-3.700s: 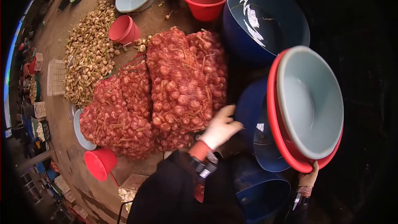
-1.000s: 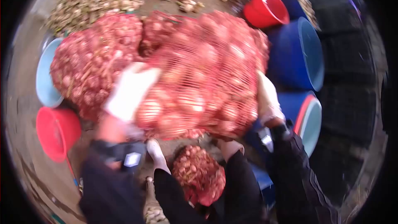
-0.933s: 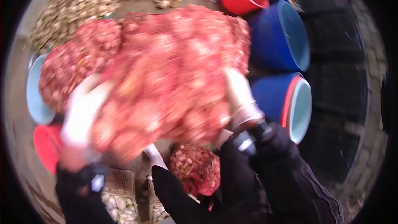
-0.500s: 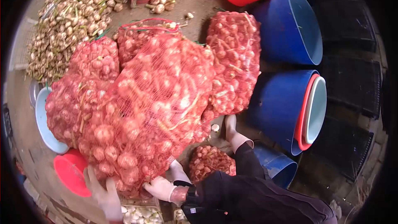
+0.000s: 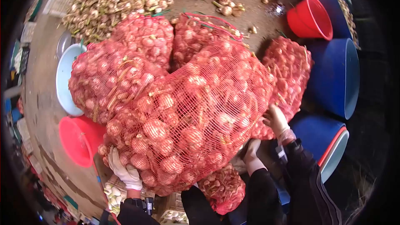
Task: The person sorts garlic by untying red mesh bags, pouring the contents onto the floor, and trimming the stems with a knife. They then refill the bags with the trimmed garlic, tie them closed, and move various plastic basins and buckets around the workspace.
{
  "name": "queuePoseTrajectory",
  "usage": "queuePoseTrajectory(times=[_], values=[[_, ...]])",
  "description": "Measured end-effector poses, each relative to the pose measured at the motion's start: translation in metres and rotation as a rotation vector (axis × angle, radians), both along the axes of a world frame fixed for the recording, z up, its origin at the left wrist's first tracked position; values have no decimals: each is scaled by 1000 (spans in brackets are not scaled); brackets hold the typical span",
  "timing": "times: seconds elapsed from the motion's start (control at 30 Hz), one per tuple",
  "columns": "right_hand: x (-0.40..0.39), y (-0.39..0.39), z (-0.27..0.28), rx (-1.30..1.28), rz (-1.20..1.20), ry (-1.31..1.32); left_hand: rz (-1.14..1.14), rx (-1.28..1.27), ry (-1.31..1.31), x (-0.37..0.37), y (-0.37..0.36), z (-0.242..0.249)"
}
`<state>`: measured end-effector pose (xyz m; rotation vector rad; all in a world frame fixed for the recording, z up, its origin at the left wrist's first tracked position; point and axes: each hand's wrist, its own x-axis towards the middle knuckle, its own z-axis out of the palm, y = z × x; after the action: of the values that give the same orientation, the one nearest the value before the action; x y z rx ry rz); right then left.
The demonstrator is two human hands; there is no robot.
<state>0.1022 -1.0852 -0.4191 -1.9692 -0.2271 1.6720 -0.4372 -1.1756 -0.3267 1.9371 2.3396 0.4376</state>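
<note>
A large red mesh sack of garlic bulbs (image 5: 187, 121) fills the middle of the view, lying aslant. At its lower left edge my left hand (image 5: 124, 171), in a pale glove, presses against the mesh, its fingertips partly under the bulbs. My right hand (image 5: 275, 121), also gloved, touches the right side of the sack with fingers bent. Whether either hand grips the mesh is hard to see. Below the sack a smaller red mesh bag of garlic (image 5: 223, 187) stands between the legs.
More full mesh sacks stand behind, at left (image 5: 112, 79) and right (image 5: 287, 71). Loose garlic (image 5: 121, 4) is heaped at the back left. A red bucket (image 5: 79, 141) and pale blue basin (image 5: 64, 79) sit at left. Blue tubs (image 5: 333, 75) line the right.
My right hand has moved from the sack's lower end up to its right side. My left hand now lies against the lower left edge. The view has shifted, and the large sack looks more tilted.
</note>
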Motion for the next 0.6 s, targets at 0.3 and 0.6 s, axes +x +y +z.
queuePoseTrajectory(times=[0.3,0.6], values=[[-42,51,-20,246,-273,372,-9,4,-44,-9,-4,-5],[-99,104,84,477,-132,34,128,29,-103,-30,-83,-40]])
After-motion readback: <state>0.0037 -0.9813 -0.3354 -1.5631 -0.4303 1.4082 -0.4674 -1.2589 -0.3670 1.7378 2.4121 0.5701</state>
